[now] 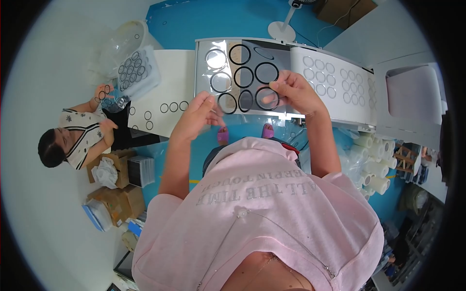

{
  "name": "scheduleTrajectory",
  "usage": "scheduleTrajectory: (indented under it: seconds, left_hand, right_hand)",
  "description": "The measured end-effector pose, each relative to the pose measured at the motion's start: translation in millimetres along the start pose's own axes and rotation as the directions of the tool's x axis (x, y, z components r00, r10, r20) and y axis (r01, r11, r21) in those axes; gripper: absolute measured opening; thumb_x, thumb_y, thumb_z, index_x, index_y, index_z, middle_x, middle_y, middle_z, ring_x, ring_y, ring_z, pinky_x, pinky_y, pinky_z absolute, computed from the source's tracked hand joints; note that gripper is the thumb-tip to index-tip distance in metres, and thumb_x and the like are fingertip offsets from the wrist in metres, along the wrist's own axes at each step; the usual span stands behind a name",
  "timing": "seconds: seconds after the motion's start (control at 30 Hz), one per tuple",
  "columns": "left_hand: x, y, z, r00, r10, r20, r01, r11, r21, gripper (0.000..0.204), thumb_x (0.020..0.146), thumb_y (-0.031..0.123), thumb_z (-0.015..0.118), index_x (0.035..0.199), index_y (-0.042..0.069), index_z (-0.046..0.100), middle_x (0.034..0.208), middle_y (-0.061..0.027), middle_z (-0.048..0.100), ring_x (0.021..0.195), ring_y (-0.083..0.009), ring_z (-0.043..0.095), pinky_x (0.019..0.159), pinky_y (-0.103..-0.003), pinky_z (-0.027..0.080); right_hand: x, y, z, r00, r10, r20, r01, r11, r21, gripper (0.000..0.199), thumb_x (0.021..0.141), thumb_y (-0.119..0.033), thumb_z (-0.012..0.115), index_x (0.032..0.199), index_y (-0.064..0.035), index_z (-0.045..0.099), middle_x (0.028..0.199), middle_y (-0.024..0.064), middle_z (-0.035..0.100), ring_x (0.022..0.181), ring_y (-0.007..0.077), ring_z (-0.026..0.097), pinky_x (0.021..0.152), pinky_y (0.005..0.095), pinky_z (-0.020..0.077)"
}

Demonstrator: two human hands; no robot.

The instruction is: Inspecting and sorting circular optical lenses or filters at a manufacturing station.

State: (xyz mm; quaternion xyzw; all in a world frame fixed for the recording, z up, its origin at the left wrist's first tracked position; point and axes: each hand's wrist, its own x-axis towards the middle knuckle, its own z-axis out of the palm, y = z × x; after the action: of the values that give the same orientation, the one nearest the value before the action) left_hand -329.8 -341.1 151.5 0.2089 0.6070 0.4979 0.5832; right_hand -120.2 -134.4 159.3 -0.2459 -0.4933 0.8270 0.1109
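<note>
A clear film sheet [256, 87] printed with rows of black rings is stretched between my hands over a shiny worktable. My right hand [298, 92] is closed on its right edge, thumb on top. Part of a finger shows through the ring at that corner. My left hand [195, 115] is closed at the sheet's near left corner, its fingertips bent together; the exact grip is hard to see. One ring at the far right looks narrow and tilted. Strong glare whitens the rings on the left.
On the right, a white conveyor surface [343, 100] carries groups of rings. At left, a white table [165, 126] bears loose black rings and a clear bin [144, 83] of rings. A co-worker [80, 126] sits beside it. White rolls [376, 167] are stacked at right.
</note>
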Motion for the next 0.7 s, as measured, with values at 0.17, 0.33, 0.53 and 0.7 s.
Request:
scheduleTrajectory:
  seconds: [0.17, 0.33, 0.53, 0.7]
  left_hand:
    - [-2, 4, -24, 0.988, 0.058, 0.142, -0.069, 0.995, 0.073, 0.024, 0.101, 0.028, 0.044, 0.091, 0.007, 0.051, 0.087, -0.0055, 0.063, 0.07, -0.0153, 0.062, 0.068, -0.028, 0.051]
    - [-8, 7, -21, 0.979, 0.173, 0.112, -0.189, 0.971, 0.148, 0.02, 0.101, 0.022, 0.044, 0.104, 0.005, 0.054, 0.089, -0.006, 0.063, 0.072, -0.0138, 0.062, 0.07, -0.027, 0.049]
    - [-11, 14, -10, 0.939, 0.331, 0.091, -0.342, 0.926, 0.159, 0.039, 0.101, 0.014, 0.041, 0.138, 0.004, 0.043, 0.11, -0.0122, 0.065, 0.082, -0.015, 0.065, 0.073, -0.025, 0.047]
    - [-14, 27, -7, 0.925, 0.362, 0.117, -0.375, 0.918, 0.128, 0.047, 0.101, 0.01, 0.037, 0.147, 0.005, 0.03, 0.118, -0.0143, 0.062, 0.088, -0.0188, 0.066, 0.077, -0.026, 0.048]
  right_hand:
    - [-7, -13, -16, 0.987, 0.018, 0.159, -0.005, 0.997, -0.081, 0.02, 0.09, -0.013, 0.066, 0.08, -0.0083, 0.05, 0.075, 0.0034, 0.065, 0.07, 0.0112, 0.069, 0.047, 0.0178, 0.0464]
    - [-16, -28, -11, 0.99, 0.048, 0.131, -0.01, 0.961, -0.276, 0.02, 0.087, -0.01, 0.069, 0.079, -0.0095, 0.051, 0.075, 0.0012, 0.066, 0.063, 0.0057, 0.061, 0.052, 0.0179, 0.046]
    - [-23, -32, 3, 0.986, -0.108, 0.131, 0.137, 0.96, -0.243, 0.016, 0.089, -0.01, 0.066, 0.102, -0.0042, 0.058, 0.091, 0.0058, 0.068, 0.081, 0.0125, 0.069, 0.055, 0.0199, 0.0491]
    - [-23, -34, 0, 0.982, -0.144, 0.119, 0.172, 0.946, -0.275, 0.036, 0.097, -0.026, 0.053, 0.124, -0.0023, 0.055, 0.099, 0.0087, 0.068, 0.082, 0.0141, 0.069, 0.061, 0.0222, 0.053]
